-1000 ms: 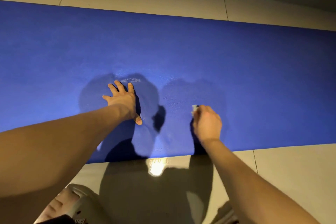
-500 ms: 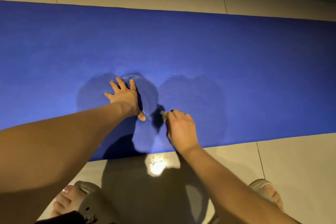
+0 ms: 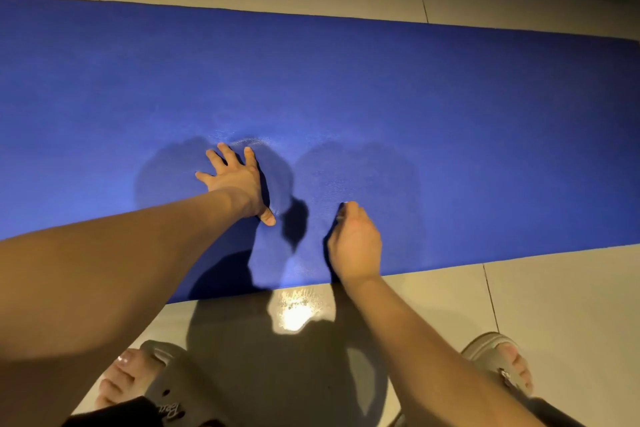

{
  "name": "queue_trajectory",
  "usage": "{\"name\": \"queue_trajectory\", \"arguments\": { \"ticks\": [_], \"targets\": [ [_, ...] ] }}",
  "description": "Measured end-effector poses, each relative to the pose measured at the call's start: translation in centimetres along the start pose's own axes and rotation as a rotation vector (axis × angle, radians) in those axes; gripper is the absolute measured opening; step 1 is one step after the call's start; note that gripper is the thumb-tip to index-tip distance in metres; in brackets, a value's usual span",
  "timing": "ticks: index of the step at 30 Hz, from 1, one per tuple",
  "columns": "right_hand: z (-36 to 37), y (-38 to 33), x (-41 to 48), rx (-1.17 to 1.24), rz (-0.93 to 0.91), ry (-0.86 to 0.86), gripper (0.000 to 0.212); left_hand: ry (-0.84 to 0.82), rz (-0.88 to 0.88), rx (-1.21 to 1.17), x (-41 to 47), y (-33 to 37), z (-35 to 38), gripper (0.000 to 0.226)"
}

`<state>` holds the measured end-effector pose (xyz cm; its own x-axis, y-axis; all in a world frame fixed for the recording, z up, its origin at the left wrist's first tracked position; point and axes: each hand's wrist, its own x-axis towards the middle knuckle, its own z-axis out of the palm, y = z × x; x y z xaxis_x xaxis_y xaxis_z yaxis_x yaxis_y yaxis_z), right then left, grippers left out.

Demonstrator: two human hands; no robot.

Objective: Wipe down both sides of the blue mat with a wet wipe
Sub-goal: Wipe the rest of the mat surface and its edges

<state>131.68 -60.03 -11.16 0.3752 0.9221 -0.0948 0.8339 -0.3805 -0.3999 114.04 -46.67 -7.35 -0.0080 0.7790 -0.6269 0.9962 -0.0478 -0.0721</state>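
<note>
The blue mat point(image 3: 450, 107) lies flat across the tiled floor, running from the left edge to the right edge of the view. My left hand point(image 3: 235, 180) presses flat on it with fingers spread, near the mat's middle. My right hand point(image 3: 353, 243) is closed on a wet wipe point(image 3: 341, 213), of which only a small pale bit shows at the fingertips. This hand rests on the mat close to its near edge. A faint wet sheen shows on the mat just beyond my left fingers.
Pale floor tiles point(image 3: 554, 295) surround the mat. My two feet in grey slippers stand just before the near edge, the left slipper point(image 3: 162, 388) and the right slipper point(image 3: 498, 364). A bright light reflection point(image 3: 294, 312) lies on the tile between them.
My right hand swept left toward my left hand, then slid back to the right and nearer the mat's edge. My left hand stayed planted. The view tilted down, showing both feet.
</note>
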Motion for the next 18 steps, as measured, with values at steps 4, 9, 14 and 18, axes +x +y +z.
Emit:
{"name": "queue_trajectory", "arguments": {
  "ticks": [4, 9, 14, 18],
  "targets": [
    [0.4, -1.1, -1.7, -0.063, -0.266, -0.131, 0.004, 0.001, 0.001, -0.015, 0.0, -0.1, 0.0, 0.163],
    [-3.2, 5.8, 1.5, -0.175, -0.102, -0.070, 0.012, 0.014, 0.014, -0.031, -0.1, -0.2, 0.2, 0.162],
    [-5.8, 8.9, 2.7, -0.077, 0.258, 0.037, 0.012, 0.019, 0.006, -0.022, -0.1, -0.2, 0.2, 0.162],
    [-3.1, 4.1, 0.9, 0.068, 0.286, 0.041, 0.008, 0.021, 0.004, -0.027, 0.1, 0.0, 0.2, 0.163]
  ]
}}
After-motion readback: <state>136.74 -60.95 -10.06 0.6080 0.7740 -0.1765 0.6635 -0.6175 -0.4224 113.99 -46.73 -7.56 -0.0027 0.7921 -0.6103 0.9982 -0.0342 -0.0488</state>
